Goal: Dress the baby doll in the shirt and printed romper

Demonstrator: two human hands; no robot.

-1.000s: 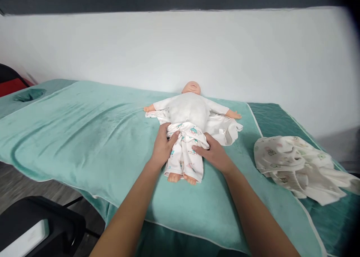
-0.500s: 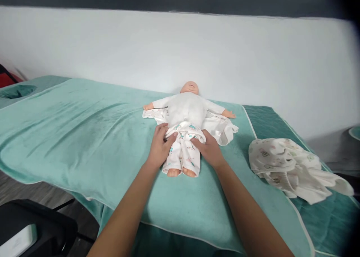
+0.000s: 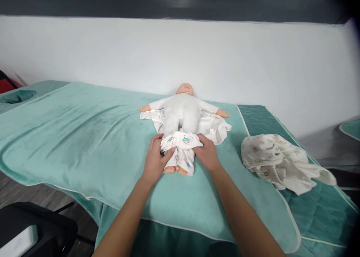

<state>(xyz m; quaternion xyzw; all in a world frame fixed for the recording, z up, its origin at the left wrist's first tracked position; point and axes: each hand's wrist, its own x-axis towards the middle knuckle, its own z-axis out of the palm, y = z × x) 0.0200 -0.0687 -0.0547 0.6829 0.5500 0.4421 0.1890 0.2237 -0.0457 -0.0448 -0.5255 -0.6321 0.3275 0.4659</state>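
Note:
A baby doll (image 3: 181, 110) in a white top lies on its back on the teal towel (image 3: 84, 137), arms spread, head toward the wall. Printed white trousers (image 3: 182, 146) are bunched low around its legs, bare feet poking out below. My left hand (image 3: 154, 159) grips the waistband on the left side, fingers curled into the cloth. My right hand (image 3: 206, 154) grips the waistband on the right side in the same way. An open printed garment (image 3: 216, 125) is spread under the doll's body.
A crumpled pile of printed baby clothes (image 3: 278, 161) lies to the right on a darker teal cover (image 3: 317, 208). The white wall stands just behind the doll. A black chair (image 3: 36, 230) is at the lower left, off the bed's edge.
Both hands have slid the trousers' waistband down from the doll's belly toward its thighs, baring more of the white body. The view shifted slightly.

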